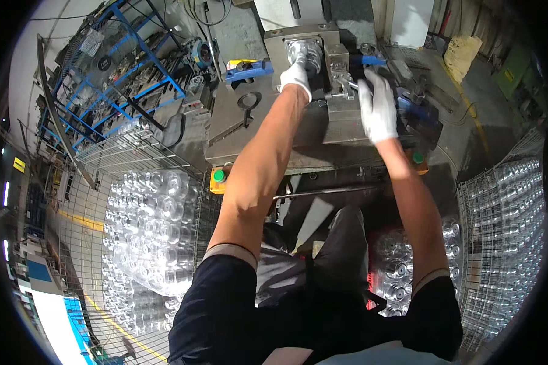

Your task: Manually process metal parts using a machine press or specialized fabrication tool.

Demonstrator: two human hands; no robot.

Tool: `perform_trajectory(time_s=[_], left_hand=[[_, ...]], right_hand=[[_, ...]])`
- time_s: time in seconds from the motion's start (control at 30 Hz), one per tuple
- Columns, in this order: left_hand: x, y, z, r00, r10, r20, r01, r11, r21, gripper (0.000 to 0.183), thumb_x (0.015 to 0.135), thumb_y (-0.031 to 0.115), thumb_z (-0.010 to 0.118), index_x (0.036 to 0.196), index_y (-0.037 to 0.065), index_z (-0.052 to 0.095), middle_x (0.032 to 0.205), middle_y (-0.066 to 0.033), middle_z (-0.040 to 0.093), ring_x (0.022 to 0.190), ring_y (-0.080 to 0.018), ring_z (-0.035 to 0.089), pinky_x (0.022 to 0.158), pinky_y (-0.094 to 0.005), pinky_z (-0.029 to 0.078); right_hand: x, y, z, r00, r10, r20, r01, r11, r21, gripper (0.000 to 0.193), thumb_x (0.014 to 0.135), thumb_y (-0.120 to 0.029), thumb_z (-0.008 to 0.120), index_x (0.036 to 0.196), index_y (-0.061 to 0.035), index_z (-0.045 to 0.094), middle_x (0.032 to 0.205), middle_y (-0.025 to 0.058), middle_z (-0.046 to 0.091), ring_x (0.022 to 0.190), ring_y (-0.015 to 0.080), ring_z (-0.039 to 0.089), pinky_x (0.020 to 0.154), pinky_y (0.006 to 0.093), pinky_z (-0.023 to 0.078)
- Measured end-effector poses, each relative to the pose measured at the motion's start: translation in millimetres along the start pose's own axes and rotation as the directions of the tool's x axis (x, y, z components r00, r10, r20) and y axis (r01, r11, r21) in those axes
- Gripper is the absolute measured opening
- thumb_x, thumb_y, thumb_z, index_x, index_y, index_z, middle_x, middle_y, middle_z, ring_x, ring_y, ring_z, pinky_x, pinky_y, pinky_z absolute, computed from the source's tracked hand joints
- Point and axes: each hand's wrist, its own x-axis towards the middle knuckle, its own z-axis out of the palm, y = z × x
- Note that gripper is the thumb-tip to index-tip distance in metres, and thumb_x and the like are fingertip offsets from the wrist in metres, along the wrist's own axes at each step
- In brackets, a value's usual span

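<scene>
My left hand [295,78], in a white glove, reaches into the steel fixture [275,44] on the machine table. Its fingers close on a shiny, round, cup-shaped part [313,56] seated there; the fingertips are partly hidden against it. To the right, my right hand [380,111], also gloved in white, hovers over the table with its fingers apart and slightly blurred. Nothing shows in it. Closest to its fingertips is a small metal clamp or lever [347,85] beside the fixture.
Green push buttons [219,176] on yellow boxes sit at the table's front corners. A dark ring-shaped tool [248,102] lies left on the table [225,131]. Wire cages [82,243] of shiny cup-shaped parts [149,225] flank me. A red crate [370,286] stands by my right leg.
</scene>
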Motion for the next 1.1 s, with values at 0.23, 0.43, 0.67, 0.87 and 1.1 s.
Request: perform_trajectory(time_s=[0.23,0.43,0.67,0.87,1.1], left_hand=[[-162,109,99,0.932,-0.306,0.193,0.361,0.809,-0.464,0.067,0.076,0.048,0.069,0.118,-0.003,0.055,0.105,-0.0095,0.062,0.09,-0.0154,0.057,0.078,-0.0325,0.046],[-205,127,24,0.996,0.091,0.009,-0.091,0.991,0.102,0.063,0.085,0.046,0.058,0.115,-0.009,0.053,0.11,-0.0207,0.062,0.1,-0.0283,0.059,0.087,-0.0335,0.044],[-382,84,-122,0.908,0.418,0.022,-0.272,0.549,0.79,0.057,0.082,0.027,0.062,0.128,0.0,0.043,0.127,-0.028,0.045,0.123,-0.0439,0.038,0.101,-0.0466,0.034],[-408,57,-143,0.957,0.282,0.063,-0.185,0.431,0.883,0.067,0.078,0.026,0.061,0.129,-0.007,0.034,0.134,-0.0309,0.033,0.129,-0.0442,0.029,0.106,-0.0493,0.027],[-430,51,-182,0.936,0.35,0.049,-0.236,0.517,0.823,0.072,0.077,0.025,0.064,0.134,-0.003,0.031,0.137,-0.0274,0.032,0.129,-0.0446,0.029,0.107,-0.0488,0.025]], right_hand=[[41,158,-3,0.91,0.399,0.115,-0.351,0.888,-0.298,0.051,0.094,-0.046,0.03,0.102,-0.0042,0.057,0.1,0.023,0.059,0.093,0.0437,0.054,0.083,0.0489,0.042],[34,125,9,0.89,0.433,0.144,-0.348,0.848,-0.399,0.061,0.091,-0.055,0.032,0.108,-0.0028,0.058,0.106,0.026,0.058,0.101,0.043,0.054,0.087,0.0464,0.042],[-142,134,-111,0.885,0.331,0.328,0.003,0.701,-0.713,0.052,0.093,-0.035,0.043,0.136,-0.0068,0.036,0.14,0.0164,0.037,0.129,0.0334,0.034,0.108,0.0414,0.024],[-166,181,-125,0.883,0.266,0.387,0.104,0.693,-0.713,0.059,0.096,-0.044,0.035,0.136,-0.0018,0.035,0.142,0.0193,0.033,0.131,0.0321,0.031,0.109,0.0391,0.025],[-147,172,-126,0.866,0.102,0.49,0.297,0.683,-0.667,0.046,0.094,-0.031,0.046,0.126,0.0022,0.046,0.126,0.0206,0.05,0.118,0.0346,0.046,0.098,0.0418,0.038]])
